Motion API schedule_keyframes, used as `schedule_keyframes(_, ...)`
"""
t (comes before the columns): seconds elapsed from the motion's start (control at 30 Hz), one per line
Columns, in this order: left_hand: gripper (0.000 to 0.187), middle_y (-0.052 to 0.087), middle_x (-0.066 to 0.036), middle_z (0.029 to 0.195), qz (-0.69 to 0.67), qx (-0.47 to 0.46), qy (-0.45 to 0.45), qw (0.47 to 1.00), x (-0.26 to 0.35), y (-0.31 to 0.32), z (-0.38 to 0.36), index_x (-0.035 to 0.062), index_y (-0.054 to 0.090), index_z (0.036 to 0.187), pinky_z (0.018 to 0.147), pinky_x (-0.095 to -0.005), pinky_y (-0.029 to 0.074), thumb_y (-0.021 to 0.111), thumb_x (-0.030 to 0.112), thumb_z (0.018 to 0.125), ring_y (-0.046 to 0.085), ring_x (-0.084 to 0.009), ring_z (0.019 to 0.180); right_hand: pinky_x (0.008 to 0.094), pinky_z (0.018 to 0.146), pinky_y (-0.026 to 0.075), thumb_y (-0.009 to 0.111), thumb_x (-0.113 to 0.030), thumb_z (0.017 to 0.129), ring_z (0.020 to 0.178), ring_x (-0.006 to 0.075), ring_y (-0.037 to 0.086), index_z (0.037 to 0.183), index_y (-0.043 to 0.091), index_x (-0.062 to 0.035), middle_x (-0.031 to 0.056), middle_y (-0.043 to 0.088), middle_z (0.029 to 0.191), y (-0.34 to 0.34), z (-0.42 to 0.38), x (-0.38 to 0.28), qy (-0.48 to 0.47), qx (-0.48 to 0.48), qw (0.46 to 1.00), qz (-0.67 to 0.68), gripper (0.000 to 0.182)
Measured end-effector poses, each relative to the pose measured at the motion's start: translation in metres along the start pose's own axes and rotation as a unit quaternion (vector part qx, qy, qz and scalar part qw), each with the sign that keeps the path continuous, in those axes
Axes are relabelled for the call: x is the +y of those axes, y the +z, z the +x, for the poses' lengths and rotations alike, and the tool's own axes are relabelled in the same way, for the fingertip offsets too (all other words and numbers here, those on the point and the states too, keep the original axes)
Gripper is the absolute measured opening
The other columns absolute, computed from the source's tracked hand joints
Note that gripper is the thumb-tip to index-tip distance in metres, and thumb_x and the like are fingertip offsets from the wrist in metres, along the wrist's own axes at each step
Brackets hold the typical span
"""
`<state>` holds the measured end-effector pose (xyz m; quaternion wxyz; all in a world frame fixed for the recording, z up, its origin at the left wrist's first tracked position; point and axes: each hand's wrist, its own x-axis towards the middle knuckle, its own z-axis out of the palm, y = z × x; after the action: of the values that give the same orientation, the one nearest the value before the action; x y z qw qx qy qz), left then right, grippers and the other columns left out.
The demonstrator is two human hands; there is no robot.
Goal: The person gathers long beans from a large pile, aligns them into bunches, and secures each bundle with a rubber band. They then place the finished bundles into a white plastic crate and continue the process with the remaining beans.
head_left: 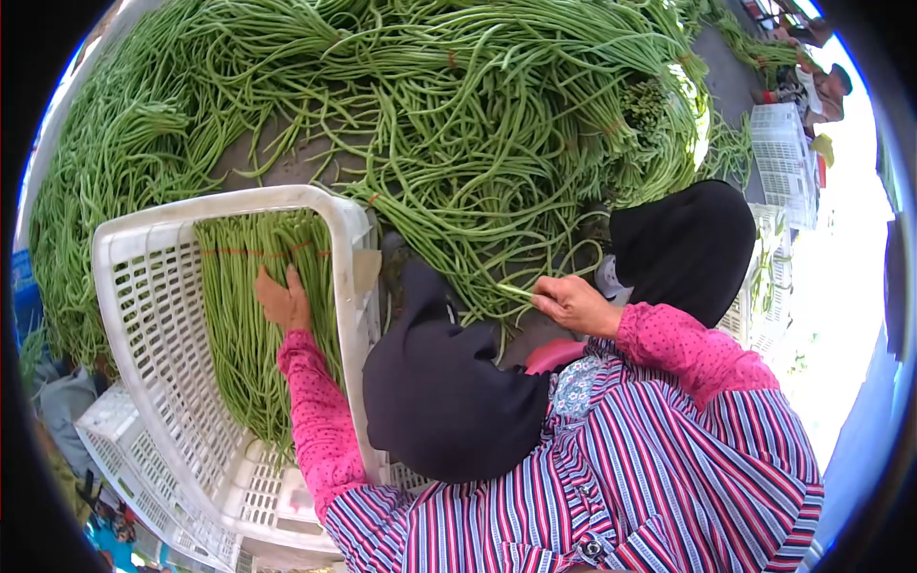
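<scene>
Bundles of green long beans (pixel 239 325), tied with red bands, lie side by side in a white plastic crate (pixel 162 286) on my left. My left hand (pixel 284 301) reaches into the crate, thumb and fingers set around beans of the rightmost bundle just below its band; the fingertips are partly hidden among the beans. In front of my lap, my right hand (pixel 578 306) pinches the pale end of a long bean (pixel 516 289). Beside it, a banded bunch of long beans (pixel 411 229) stretches from the heap toward my knees.
A large heap of long beans (pixel 458 67) covers the ground ahead, some in banded bunches. Other white crates stand at the lower left (pixel 143 449) and right (pixel 783 158). My dark-clothed knees (pixel 458 401) flank the space before me. Another person (pixel 817 91) is at the far right.
</scene>
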<state>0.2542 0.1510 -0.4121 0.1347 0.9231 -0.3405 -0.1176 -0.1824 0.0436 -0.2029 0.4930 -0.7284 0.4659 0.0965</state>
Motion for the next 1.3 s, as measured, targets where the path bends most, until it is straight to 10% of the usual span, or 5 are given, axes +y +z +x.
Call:
schedule_keyframes(0.4, 0.072, 0.032, -0.023, 0.137, 0.078, -0.150, -0.022, 0.985, 0.009, -0.056, 0.006, 0.0080, 0.030, 0.140, 0.100, -0.0508, 0.032, 0.053, 0.046, 0.084, 0.031, -0.0389, 0.127, 0.0456, 0.069, 0.046, 0.058, -0.035, 0.082, 0.082, 0.0344, 0.061, 0.090, 0.057, -0.0029, 0.0178, 0.062, 0.079, -0.033, -0.011, 0.027, -0.082, -0.156, 0.970, -0.169, 0.033)
schedule_keyframes(0.67, 0.068, 0.045, -0.019, 0.132, -0.284, -0.094, -0.059, 0.952, 0.049, -0.128, -0.004, -0.0058, 0.035, 0.134, 0.103, -0.0418, 0.030, 0.054, 0.040, 0.089, 0.046, -0.0293, 0.120, 0.0478, 0.079, 0.048, 0.053, -0.028, 0.081, 0.097, 0.0347, 0.059, 0.094, 0.057, 0.0004, 0.0193, 0.060, 0.100, -0.234, 0.062, 0.052, 0.029, 0.135, 0.952, -0.275, 0.031)
schedule_keyframes(0.87, 0.057, 0.046, -0.017, 0.132, -0.444, -0.149, -0.129, 0.874, 0.192, -0.235, -0.095, 0.0005, 0.039, 0.135, 0.099, -0.0353, 0.034, 0.054, 0.033, 0.090, 0.047, -0.0302, 0.119, 0.0446, 0.086, 0.047, 0.052, -0.028, 0.084, 0.100, 0.0348, 0.059, 0.102, 0.057, 0.0010, 0.0205, 0.060, 0.106, -0.363, 0.088, 0.150, 0.154, 0.352, 0.878, -0.284, 0.034)
schedule_keyframes(0.97, 0.059, 0.048, -0.016, 0.128, -0.339, -0.184, 0.043, 0.922, 0.226, -0.233, -0.124, 0.0022, 0.038, 0.134, 0.097, -0.0362, 0.035, 0.056, 0.035, 0.089, 0.048, -0.0291, 0.115, 0.0392, 0.088, 0.047, 0.064, -0.038, 0.073, 0.101, 0.0341, 0.059, 0.105, 0.059, 0.0000, 0.0206, 0.061, 0.108, -0.401, 0.112, 0.205, 0.193, 0.279, 0.894, -0.292, 0.050)
schedule_keyframes(1.3, 0.055, 0.062, -0.017, 0.093, -0.058, 0.036, 0.058, 0.996, 0.220, -0.179, -0.129, 0.0030, 0.046, 0.123, 0.073, -0.0371, 0.048, 0.067, 0.030, 0.080, 0.061, -0.0290, 0.079, 0.0442, 0.096, 0.040, 0.068, -0.032, 0.072, 0.116, 0.0328, 0.050, 0.122, 0.049, -0.0052, 0.0165, 0.054, 0.123, -0.384, 0.147, 0.207, 0.223, 0.259, 0.911, -0.230, 0.060)
